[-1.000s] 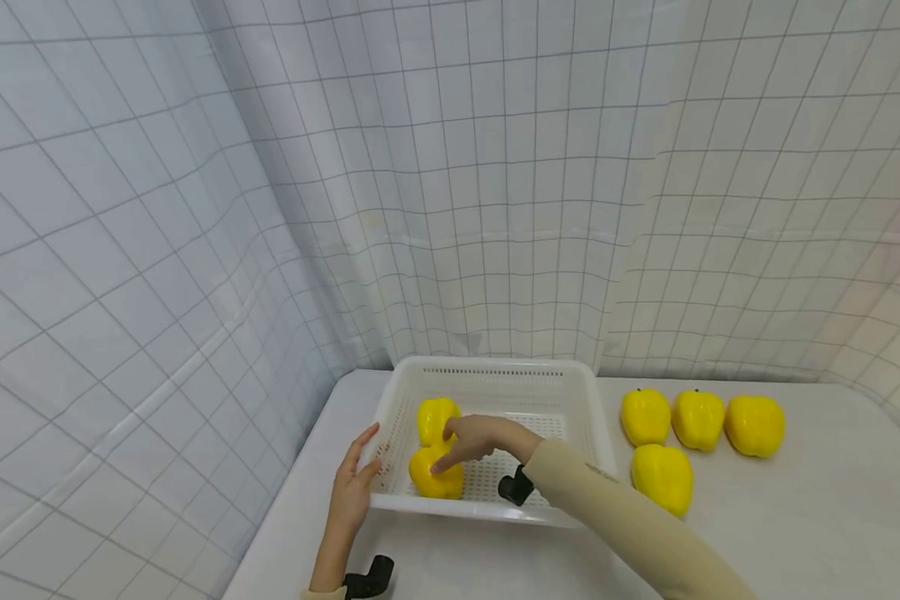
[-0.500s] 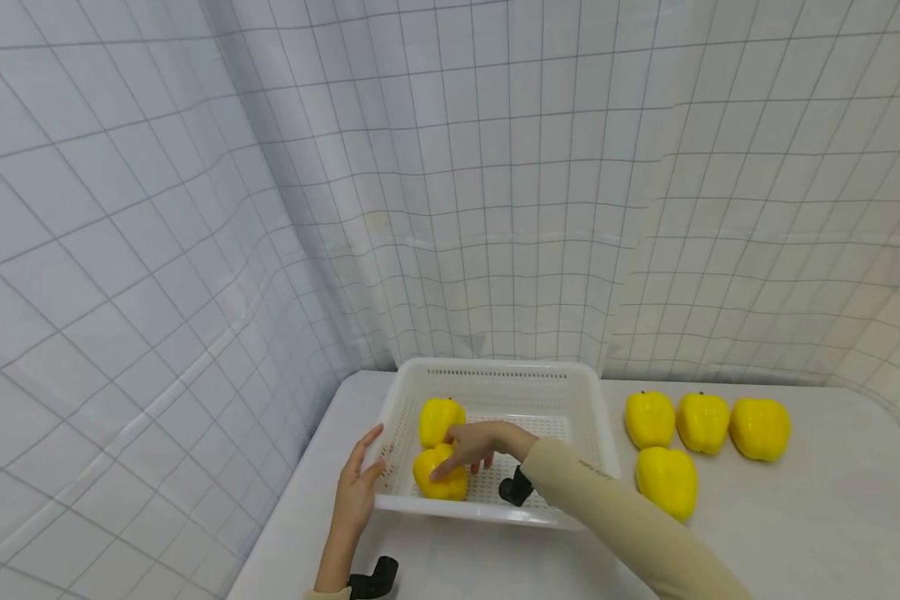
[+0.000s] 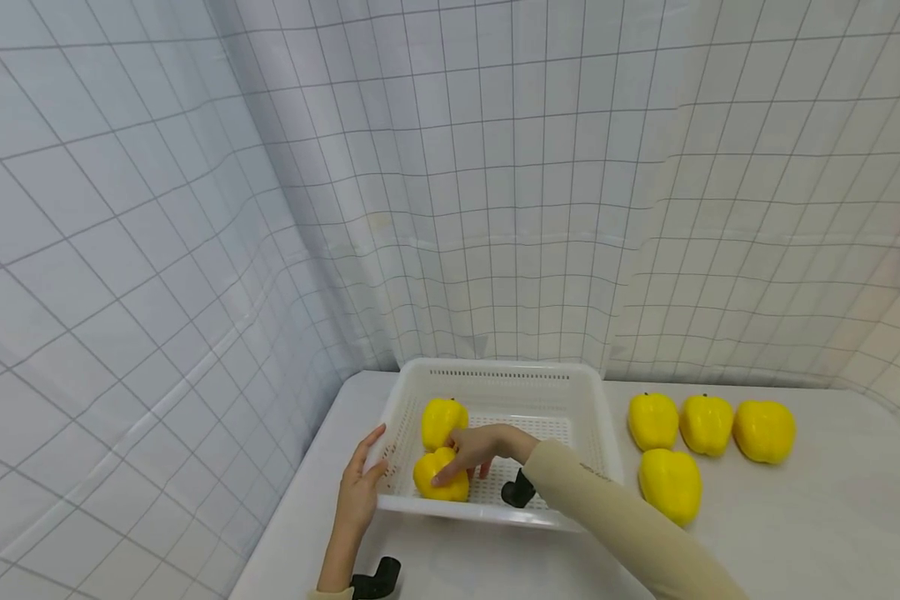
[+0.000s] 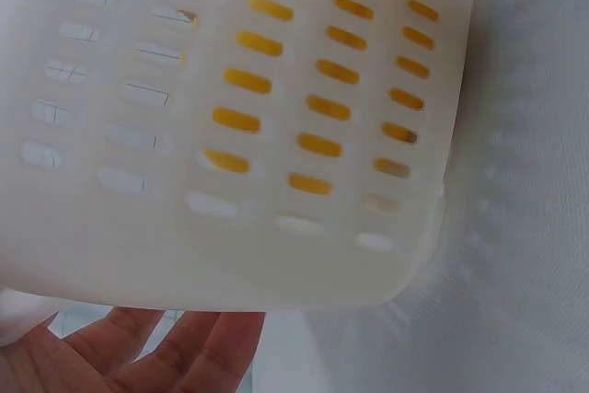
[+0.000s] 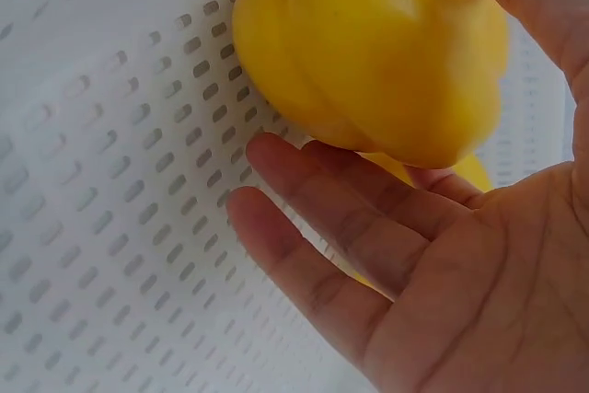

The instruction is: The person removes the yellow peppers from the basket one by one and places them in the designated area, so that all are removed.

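Two yellow bell peppers lie at the left end of a white plastic basket (image 3: 510,517), the rear pepper (image 3: 442,421) behind the front pepper (image 3: 441,477). My right hand (image 3: 474,448) reaches in, its thumb on the front pepper and its index finger passing between the two. In the right wrist view, other fingers (image 5: 322,227) extend under the pepper (image 5: 377,52), near the perforated wall. My left hand (image 3: 357,492) holds the basket's left front corner, thumb at the rim and fingers along the outside. Yellow shows through the basket's slots (image 4: 248,80) in the left wrist view.
Right of the basket, on the white table (image 3: 795,533), stand several more yellow bell peppers: three in a back row (image 3: 707,425) and one in front (image 3: 670,486). Gridded white curtains (image 3: 495,208) enclose the back and left side.
My right hand has settled slightly lower around the front pepper, and more of its fingers show below the palm. The left hand stays at the basket corner. The view has shifted a little.
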`<state>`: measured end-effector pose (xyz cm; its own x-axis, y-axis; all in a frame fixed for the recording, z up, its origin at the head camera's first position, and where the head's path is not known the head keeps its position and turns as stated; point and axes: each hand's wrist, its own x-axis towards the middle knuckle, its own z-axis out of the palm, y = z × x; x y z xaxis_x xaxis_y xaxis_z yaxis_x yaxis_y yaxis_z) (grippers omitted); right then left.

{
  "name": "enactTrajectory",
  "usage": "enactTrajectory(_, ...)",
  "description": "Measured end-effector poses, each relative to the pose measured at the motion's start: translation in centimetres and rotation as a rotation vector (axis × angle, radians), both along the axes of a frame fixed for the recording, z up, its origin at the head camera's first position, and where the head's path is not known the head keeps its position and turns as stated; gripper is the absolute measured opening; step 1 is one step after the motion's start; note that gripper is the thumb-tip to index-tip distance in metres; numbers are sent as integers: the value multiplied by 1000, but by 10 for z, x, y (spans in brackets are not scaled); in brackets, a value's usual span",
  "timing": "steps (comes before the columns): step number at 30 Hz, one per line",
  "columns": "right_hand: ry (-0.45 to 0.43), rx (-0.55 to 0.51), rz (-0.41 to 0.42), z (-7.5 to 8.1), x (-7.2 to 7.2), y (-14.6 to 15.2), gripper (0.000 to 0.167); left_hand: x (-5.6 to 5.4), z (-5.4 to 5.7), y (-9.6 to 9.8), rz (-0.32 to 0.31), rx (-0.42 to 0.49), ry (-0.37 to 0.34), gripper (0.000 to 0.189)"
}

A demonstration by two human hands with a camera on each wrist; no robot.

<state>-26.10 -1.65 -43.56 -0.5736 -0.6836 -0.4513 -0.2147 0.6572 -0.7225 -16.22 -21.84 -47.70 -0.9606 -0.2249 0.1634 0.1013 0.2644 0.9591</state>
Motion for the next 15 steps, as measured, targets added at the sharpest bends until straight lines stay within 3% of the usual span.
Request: enactTrajectory(15, -45, -98, -29, -6, -2, 3, 41, 2, 2, 2, 0, -5, 19, 49)
